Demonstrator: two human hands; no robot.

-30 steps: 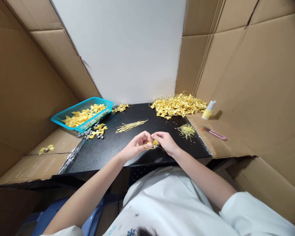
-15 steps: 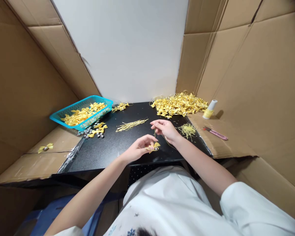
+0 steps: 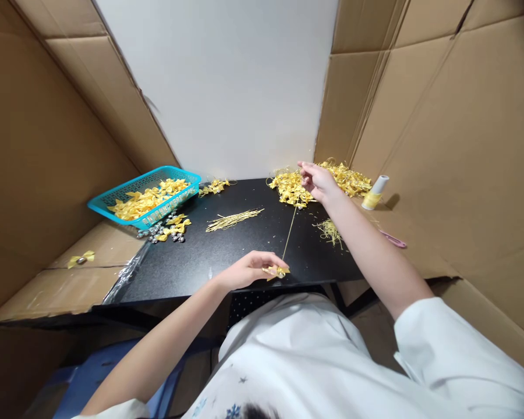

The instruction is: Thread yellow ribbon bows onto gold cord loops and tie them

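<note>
Close to the table's front edge, my left hand (image 3: 251, 269) pinches a small yellow ribbon bow (image 3: 280, 272) with a silver bell on it. A thin gold cord (image 3: 290, 233) runs up from the bow, stretched straight. My right hand (image 3: 318, 181) is raised at the cord's upper end, its fingers closed on it, in front of a heap of yellow bows (image 3: 349, 177). Between the hands and the basket lies a bundle of cut gold cords (image 3: 233, 220).
A turquoise basket (image 3: 96, 203) of yellow bows stands at left, with silver bells (image 3: 151, 231) beside it. One bow (image 3: 81, 259) lies on the left cardboard. At right are cord scraps (image 3: 330, 231), a cone of thread (image 3: 375, 193) and a pink-handled tool (image 3: 393, 239), partly hidden by my forearm. Cardboard walls enclose the table.
My right hand has moved up and away from my left, drawing the cord out straight. My left hand stays near the front edge with the bow.
</note>
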